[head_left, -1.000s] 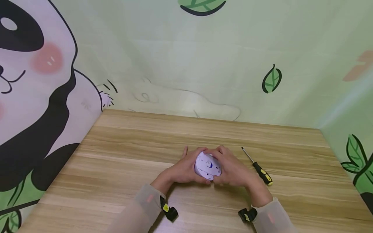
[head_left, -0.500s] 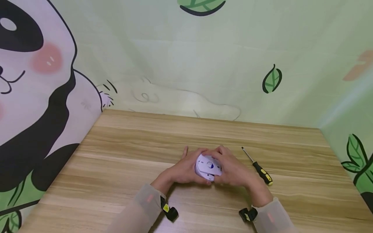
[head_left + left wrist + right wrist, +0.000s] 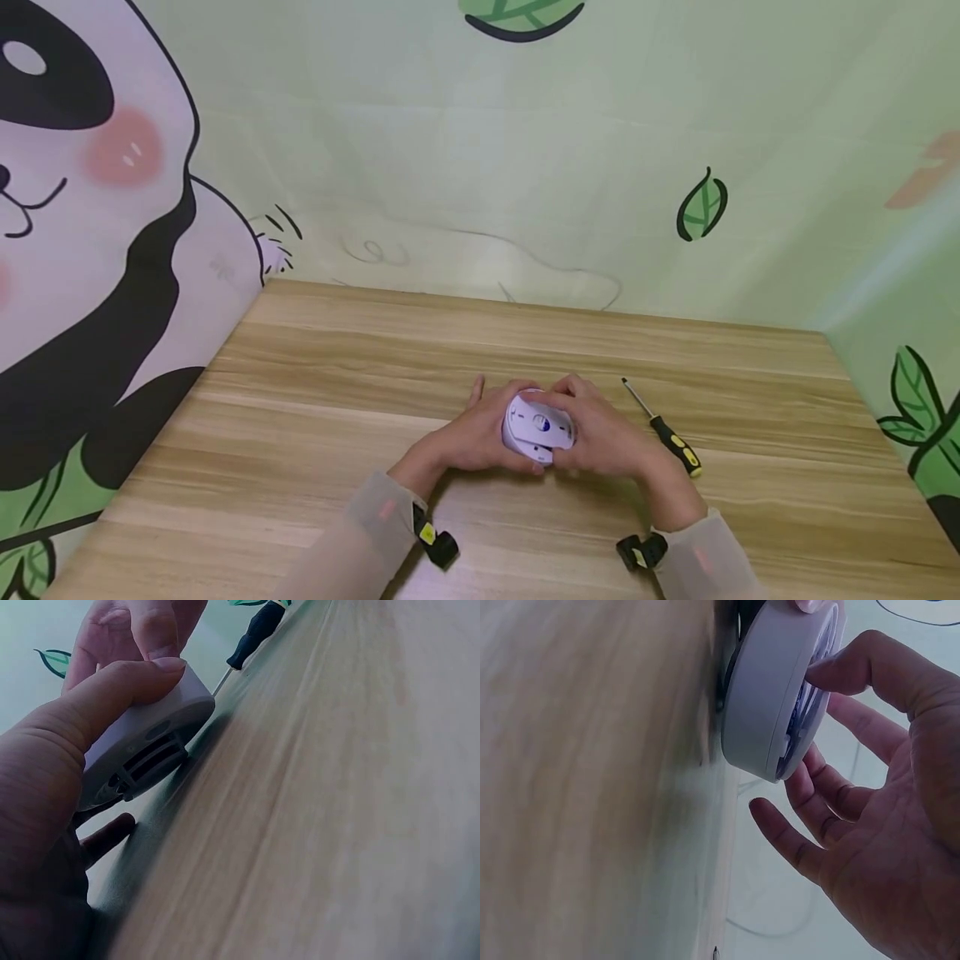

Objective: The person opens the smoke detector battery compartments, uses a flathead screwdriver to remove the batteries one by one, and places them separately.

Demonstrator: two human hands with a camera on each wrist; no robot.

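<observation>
A round white plastic device (image 3: 512, 439) with a flat cover plate (image 3: 528, 425) sits between both hands, low over the table. My left hand (image 3: 476, 433) grips its left side, thumb at the near edge. My right hand (image 3: 600, 429) pinches the plate at the right, thumb near and fingers at the far edge. The plate stands askew, with a gap along its near edge. In the left wrist view, dark slots show in the side of the device (image 3: 184, 705). The right wrist view shows its smooth rim (image 3: 757, 697) and the right thumb at the opening.
A screwdriver (image 3: 675, 446) with a black and yellow handle lies right of the hands, its tip pointing to the back left. The wooden table (image 3: 360, 350) meets a wall hanging (image 3: 420, 167) printed with a panda and leaves.
The cover plate has turned relative to the device, and the gap at its near edge is wider. My right hand has shifted slightly right; the left hand has hardly moved.
</observation>
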